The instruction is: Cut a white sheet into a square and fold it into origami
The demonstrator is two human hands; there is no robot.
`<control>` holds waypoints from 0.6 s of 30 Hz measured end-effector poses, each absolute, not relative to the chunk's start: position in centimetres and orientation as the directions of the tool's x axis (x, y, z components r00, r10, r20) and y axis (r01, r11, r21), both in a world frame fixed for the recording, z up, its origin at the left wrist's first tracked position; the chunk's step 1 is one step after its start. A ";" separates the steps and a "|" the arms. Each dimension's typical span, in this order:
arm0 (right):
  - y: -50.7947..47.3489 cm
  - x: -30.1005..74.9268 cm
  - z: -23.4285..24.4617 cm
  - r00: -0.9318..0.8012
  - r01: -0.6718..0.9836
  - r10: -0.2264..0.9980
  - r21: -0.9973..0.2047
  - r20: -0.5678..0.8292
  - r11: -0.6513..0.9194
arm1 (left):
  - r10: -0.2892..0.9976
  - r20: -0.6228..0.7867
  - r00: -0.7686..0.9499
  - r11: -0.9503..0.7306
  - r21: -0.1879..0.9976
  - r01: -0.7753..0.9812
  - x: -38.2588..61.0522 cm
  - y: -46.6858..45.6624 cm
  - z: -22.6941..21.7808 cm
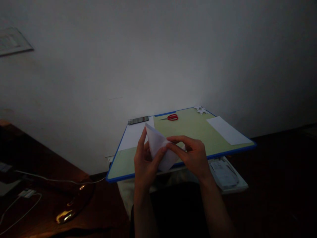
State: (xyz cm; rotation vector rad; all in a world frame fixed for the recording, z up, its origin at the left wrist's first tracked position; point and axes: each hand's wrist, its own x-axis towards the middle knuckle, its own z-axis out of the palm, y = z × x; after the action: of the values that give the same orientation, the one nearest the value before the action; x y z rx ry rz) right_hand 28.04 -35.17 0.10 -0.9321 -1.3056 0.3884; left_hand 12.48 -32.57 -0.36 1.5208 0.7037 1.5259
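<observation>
A folded sheet of white paper (156,142) is held up between my hands, above the near edge of the green table (198,132). It has a pointed top corner and a crease near its middle. My left hand (146,158) grips the left side, with the thumb pressed on the front and fingers behind. My right hand (190,150) pinches the paper near its middle right, thumb and forefinger close to the left thumb. Part of the paper's right side is hidden behind the right hand's fingers.
Red-handled scissors (172,117) lie at the back of the table. A phone (138,120) rests on white paper (131,135) at the back left. White paper cutouts (201,110) and another sheet (228,130) lie on the right. Below is an open drawer (226,175); cables (56,180) run left.
</observation>
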 end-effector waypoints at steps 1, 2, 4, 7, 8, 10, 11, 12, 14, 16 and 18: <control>-35.2 28.0 0.1 0.264 0.249 0.718 -0.765 0.644 0.595 | 0.857 0.505 0.101 -0.483 0.857 -0.179 12.5 -32.6 -0.4; -35.2 28.1 0.1 0.262 0.248 0.718 -0.764 0.645 0.596 | 0.856 0.506 0.103 -0.484 0.856 -0.183 12.5 -32.6 -0.4; -35.1 28.0 0.0 0.259 0.239 0.717 -0.762 0.647 0.602 | 0.855 0.507 0.107 -0.483 0.855 -0.191 12.5 -32.6 -0.4; -35.0 28.0 -0.2 0.265 0.201 0.727 -0.774 0.633 0.601 | 0.860 0.501 0.093 -0.478 0.857 -0.192 12.6 -32.6 -0.3; -34.9 28.0 -0.2 0.270 0.184 0.733 -0.781 0.625 0.597 | 0.861 0.501 0.085 -0.479 0.857 -0.189 12.6 -32.6 -0.3; -34.8 27.9 -0.2 0.277 0.172 0.740 -0.790 0.612 0.589 | 0.860 0.507 0.067 -0.489 0.853 -0.184 12.7 -32.6 -0.3; -34.8 27.9 -0.1 0.281 0.181 0.740 -0.791 0.611 0.584 | 0.858 0.511 0.058 -0.494 0.851 -0.181 12.8 -32.6 -0.3; -34.7 27.9 -0.1 0.286 0.198 0.736 -0.790 0.613 0.581 | 0.856 0.514 0.050 -0.499 0.848 -0.178 12.8 -32.6 -0.3; -34.7 27.9 0.2 0.293 0.233 0.728 -0.784 0.620 0.575 | 0.853 0.521 0.040 -0.507 0.844 -0.176 12.9 -32.6 -0.3; -34.8 27.9 0.4 0.290 0.248 0.725 -0.780 0.625 0.574 | 0.852 0.522 0.041 -0.508 0.843 -0.176 12.9 -32.6 -0.3; -34.9 27.9 0.5 0.284 0.250 0.722 -0.776 0.631 0.579 | 0.852 0.522 0.049 -0.507 0.844 -0.177 12.9 -32.6 -0.3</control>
State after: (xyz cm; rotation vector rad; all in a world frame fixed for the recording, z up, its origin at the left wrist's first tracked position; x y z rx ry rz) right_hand 27.85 -34.90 0.46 -0.9530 -1.2859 0.3904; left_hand 12.91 -32.58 -0.33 1.5059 0.7106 1.5856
